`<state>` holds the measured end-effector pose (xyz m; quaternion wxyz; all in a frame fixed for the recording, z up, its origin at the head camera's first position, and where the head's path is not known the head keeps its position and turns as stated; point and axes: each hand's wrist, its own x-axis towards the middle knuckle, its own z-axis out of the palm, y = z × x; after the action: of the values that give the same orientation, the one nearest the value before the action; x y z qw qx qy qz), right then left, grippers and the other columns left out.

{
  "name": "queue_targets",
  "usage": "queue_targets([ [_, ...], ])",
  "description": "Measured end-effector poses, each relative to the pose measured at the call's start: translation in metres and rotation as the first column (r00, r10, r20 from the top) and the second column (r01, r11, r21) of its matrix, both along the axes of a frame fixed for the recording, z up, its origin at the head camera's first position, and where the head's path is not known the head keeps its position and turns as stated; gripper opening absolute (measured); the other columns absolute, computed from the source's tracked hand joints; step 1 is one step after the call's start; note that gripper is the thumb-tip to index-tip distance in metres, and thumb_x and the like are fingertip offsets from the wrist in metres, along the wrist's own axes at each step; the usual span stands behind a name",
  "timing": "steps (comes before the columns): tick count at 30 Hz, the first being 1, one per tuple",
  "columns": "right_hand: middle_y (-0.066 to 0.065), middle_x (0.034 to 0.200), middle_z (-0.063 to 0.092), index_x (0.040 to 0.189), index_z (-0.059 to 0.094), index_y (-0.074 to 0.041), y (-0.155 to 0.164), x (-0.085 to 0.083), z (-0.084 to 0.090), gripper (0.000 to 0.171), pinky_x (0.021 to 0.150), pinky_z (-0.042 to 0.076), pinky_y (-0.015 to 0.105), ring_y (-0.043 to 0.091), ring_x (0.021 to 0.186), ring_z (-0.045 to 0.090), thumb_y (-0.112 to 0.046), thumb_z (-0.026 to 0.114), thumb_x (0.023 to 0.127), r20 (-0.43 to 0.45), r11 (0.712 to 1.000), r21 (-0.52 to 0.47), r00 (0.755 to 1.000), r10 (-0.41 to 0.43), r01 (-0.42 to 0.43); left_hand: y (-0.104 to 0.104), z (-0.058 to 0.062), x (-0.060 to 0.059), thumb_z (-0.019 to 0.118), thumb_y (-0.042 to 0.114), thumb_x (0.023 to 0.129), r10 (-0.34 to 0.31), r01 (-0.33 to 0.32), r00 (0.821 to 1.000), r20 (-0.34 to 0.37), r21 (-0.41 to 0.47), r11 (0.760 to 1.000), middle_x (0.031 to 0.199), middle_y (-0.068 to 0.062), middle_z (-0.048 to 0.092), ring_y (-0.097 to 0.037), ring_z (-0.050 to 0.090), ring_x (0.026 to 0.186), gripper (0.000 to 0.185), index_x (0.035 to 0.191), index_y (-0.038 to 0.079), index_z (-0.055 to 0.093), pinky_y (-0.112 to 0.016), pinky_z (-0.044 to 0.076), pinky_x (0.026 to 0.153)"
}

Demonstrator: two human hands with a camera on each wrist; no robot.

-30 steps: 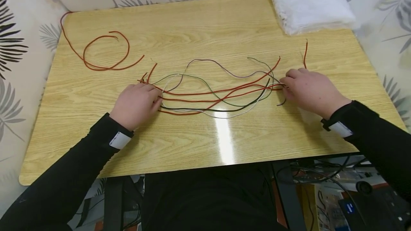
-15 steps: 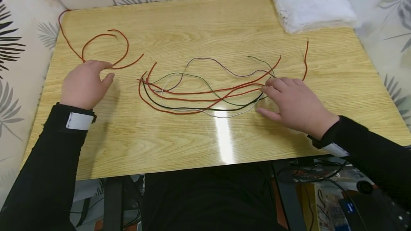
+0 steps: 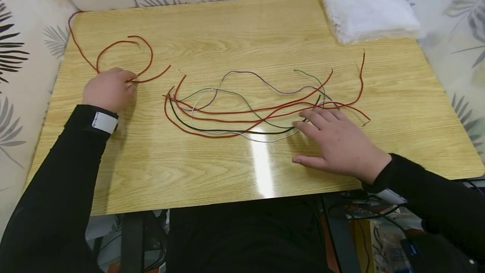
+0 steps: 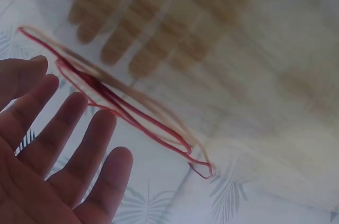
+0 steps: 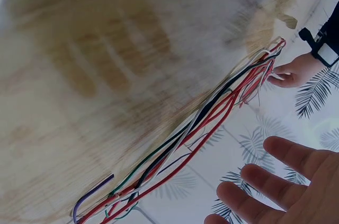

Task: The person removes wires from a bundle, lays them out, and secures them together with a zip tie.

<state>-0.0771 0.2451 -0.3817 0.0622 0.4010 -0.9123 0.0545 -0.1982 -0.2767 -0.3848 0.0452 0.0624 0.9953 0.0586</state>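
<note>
Left hand (image 3: 110, 89), fingers loosely apart, is at the looped red wire (image 3: 152, 56) on the desk (image 3: 227, 172); right hand (image 3: 339, 144), fingers spread, is over the crossing wires (image 3: 242, 112): a hasty drag could tangle them!

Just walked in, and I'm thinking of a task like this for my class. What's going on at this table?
A person's left hand is over some looped red wire on the left of the table; I can't tell whether it touches the wire. The right hand is spread at the right part of a loose bunch of colored wires, red, black, white, green and purple, lying across the middle. A white packet sits at the far right corner.
</note>
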Motion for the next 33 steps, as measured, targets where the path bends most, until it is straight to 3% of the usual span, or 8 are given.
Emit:
queue_targets([
  [5, 0.019, 0.143, 0.050, 0.136, 0.056, -0.007, 0.000, 0.002, -0.002, 0.081, 0.105, 0.035, 0.056, 0.038, 0.130, 0.045, -0.072, 0.052, 0.088, 0.009, 1.000, 0.002, 1.000, 0.002, -0.002, -0.001, -0.001, -0.010, 0.053, 0.015, 0.100, -0.028, 0.028, 1.000, 0.002, -0.059, 0.998, 0.114, -0.025, 0.066, -0.049, 0.063, 0.091, 0.027, 0.118, 0.004, 0.070, -0.061, 0.047, 0.073],
  [11, 0.020, 0.141, 0.051, 0.133, 0.058, -0.007, 0.001, 0.002, -0.004, 0.079, 0.103, 0.037, 0.056, 0.039, 0.128, 0.046, -0.072, 0.050, 0.089, 0.005, 1.000, -0.006, 1.000, 0.004, -0.004, -0.003, 0.000, -0.018, 0.059, 0.011, 0.097, -0.038, 0.033, 0.998, -0.045, -0.096, 0.995, 0.095, -0.023, 0.070, -0.046, 0.063, 0.080, 0.017, 0.102, 0.002, 0.072, -0.060, 0.046, 0.068],
  [18, 0.019, 0.142, 0.051, 0.134, 0.058, -0.007, 0.001, 0.002, -0.006, 0.077, 0.103, 0.037, 0.057, 0.038, 0.128, 0.047, -0.071, 0.049, 0.090, 0.010, 1.000, -0.002, 1.000, 0.001, -0.001, -0.005, -0.002, -0.018, 0.057, 0.013, 0.100, 0.001, -0.005, 0.999, -0.049, -0.073, 0.997, 0.101, -0.027, 0.066, -0.049, 0.061, 0.087, 0.019, 0.108, 0.000, 0.068, -0.063, 0.042, 0.076],
  [22, 0.019, 0.141, 0.051, 0.134, 0.057, -0.008, 0.002, 0.003, -0.007, 0.076, 0.102, 0.037, 0.056, 0.038, 0.127, 0.048, -0.070, 0.049, 0.091, 0.010, 1.000, -0.011, 1.000, -0.002, 0.002, -0.006, 0.000, -0.016, 0.051, 0.016, 0.103, 0.045, -0.048, 0.995, -0.090, -0.023, 0.999, 0.104, -0.029, 0.064, -0.050, 0.059, 0.091, 0.024, 0.112, -0.002, 0.064, -0.065, 0.038, 0.081],
  [27, 0.019, 0.141, 0.051, 0.133, 0.058, -0.007, 0.003, 0.003, -0.006, 0.074, 0.102, 0.037, 0.055, 0.038, 0.127, 0.048, -0.068, 0.048, 0.093, 0.010, 1.000, -0.026, 1.000, -0.007, 0.007, 0.014, 0.016, -0.007, 0.050, 0.016, 0.104, 0.038, -0.031, 0.979, -0.199, 0.035, 0.999, 0.105, -0.027, 0.064, -0.047, 0.059, 0.094, 0.024, 0.113, -0.002, 0.063, -0.063, 0.039, 0.082],
  [33, 0.021, 0.141, 0.051, 0.134, 0.057, -0.005, 0.004, 0.002, -0.004, 0.075, 0.103, 0.036, 0.056, 0.039, 0.128, 0.047, -0.067, 0.046, 0.094, 0.007, 0.999, -0.035, 1.000, -0.013, 0.014, 0.056, 0.032, 0.003, 0.049, 0.017, 0.105, -0.072, 0.091, 0.932, -0.355, 0.038, 0.995, 0.104, -0.023, 0.065, -0.044, 0.058, 0.096, 0.024, 0.109, -0.001, 0.065, -0.060, 0.039, 0.087],
])
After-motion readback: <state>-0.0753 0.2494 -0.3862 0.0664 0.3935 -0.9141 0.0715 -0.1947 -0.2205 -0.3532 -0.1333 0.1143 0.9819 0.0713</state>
